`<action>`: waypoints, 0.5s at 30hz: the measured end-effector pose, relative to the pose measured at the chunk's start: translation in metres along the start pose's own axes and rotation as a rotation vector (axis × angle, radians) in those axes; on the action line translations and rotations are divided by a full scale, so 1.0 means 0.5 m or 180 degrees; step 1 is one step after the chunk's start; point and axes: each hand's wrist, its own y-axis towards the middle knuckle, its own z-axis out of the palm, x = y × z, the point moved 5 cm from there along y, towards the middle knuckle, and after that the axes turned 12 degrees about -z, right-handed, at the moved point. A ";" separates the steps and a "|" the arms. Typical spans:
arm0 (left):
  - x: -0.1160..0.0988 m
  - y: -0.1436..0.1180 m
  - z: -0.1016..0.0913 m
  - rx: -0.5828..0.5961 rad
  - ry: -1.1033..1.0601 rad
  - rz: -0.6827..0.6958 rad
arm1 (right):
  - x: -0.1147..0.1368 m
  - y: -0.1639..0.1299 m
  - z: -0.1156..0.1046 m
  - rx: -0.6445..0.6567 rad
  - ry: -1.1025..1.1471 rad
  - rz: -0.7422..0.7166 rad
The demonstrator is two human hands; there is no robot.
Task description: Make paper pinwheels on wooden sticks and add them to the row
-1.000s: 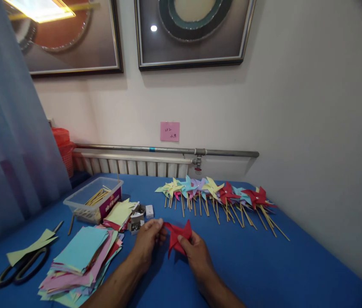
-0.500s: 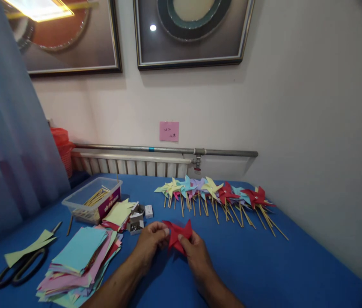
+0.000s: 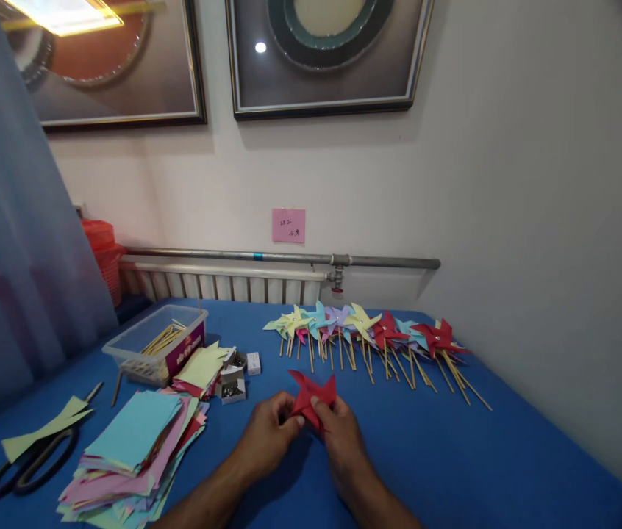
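- so, far left on the blue table (image 3: 454, 455): scissors (image 3: 24, 463), paper stack (image 3: 134, 441), stick tray (image 3: 154, 342)
- left hand (image 3: 267, 441) and right hand (image 3: 341, 441) close together, both pinching red pinwheel (image 3: 311, 397) just above the table, centre
- looks like the folding step; pinning likely needs the tips kept gathered
- finished pinwheels (image 3: 371, 334) lie behind, to the right

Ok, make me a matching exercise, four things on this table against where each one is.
Things:
1 red pinwheel
2 scissors
3 clear tub
4 finished pinwheels

Places:
A in a row at the table's far side
B far left, near edge
C between both hands
D behind the paper stack

Pairs: 1-C, 2-B, 3-D, 4-A
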 end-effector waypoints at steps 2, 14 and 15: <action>0.002 0.001 -0.004 -0.0069 0.0125 -0.0072 | -0.003 0.001 -0.001 0.0006 0.0038 -0.0026; -0.006 -0.007 -0.009 -0.0319 0.0686 -0.0023 | -0.003 0.007 -0.007 -0.0016 0.0263 -0.0017; -0.007 -0.007 -0.010 -0.0305 0.0675 -0.0026 | 0.000 0.008 -0.008 -0.0020 0.0264 -0.0026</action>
